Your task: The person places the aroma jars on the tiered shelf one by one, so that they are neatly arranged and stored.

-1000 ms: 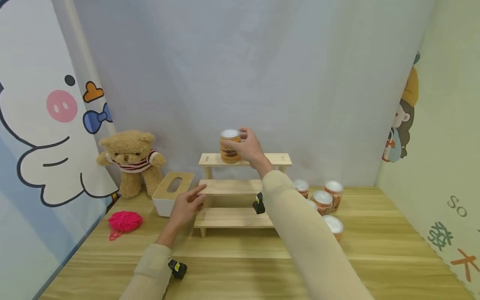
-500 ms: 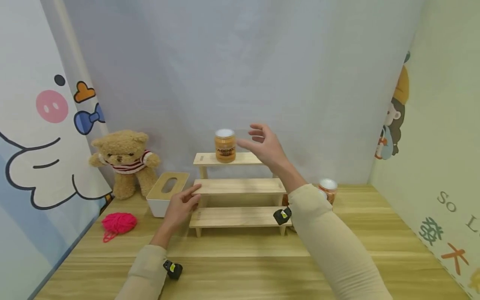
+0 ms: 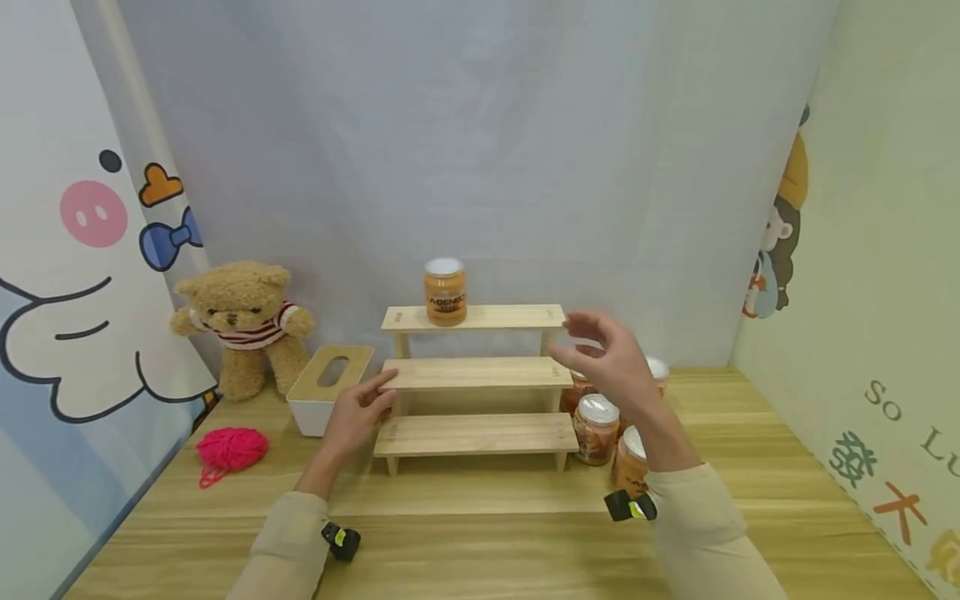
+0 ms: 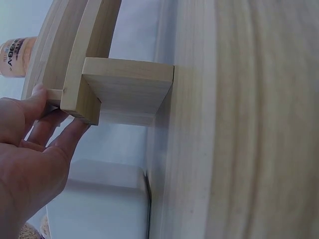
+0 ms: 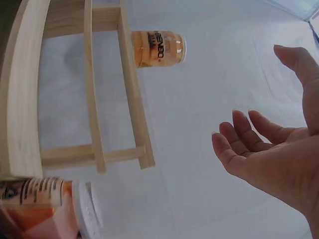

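Observation:
A three-tier wooden display rack [image 3: 495,373] stands on the table. One jar [image 3: 446,293] with a silver lid and orange contents stands upright on the left part of its top tier. My left hand [image 3: 352,421] holds the rack's left end by the middle tier; in the left wrist view the thumb and fingers [image 4: 75,137] are at the ends of the boards. Off the rack's right end, my right hand [image 3: 618,367] is in the air with nothing in it, fingers spread and loosely bent. Below it several similar jars [image 3: 597,432] stand on the table, partly hidden by the hand and forearm.
Left of the rack is a white tissue box [image 3: 309,417] with a wooden lid. A teddy bear [image 3: 243,325] in a striped top sits behind it, and a pink yarn ball [image 3: 232,448] lies in front. A grey curtain [image 3: 525,150] hangs behind the rack.
My right hand has let go of the jar on the top tier and moved right and down, over the other jars. My left hand stays at the rack's left end.

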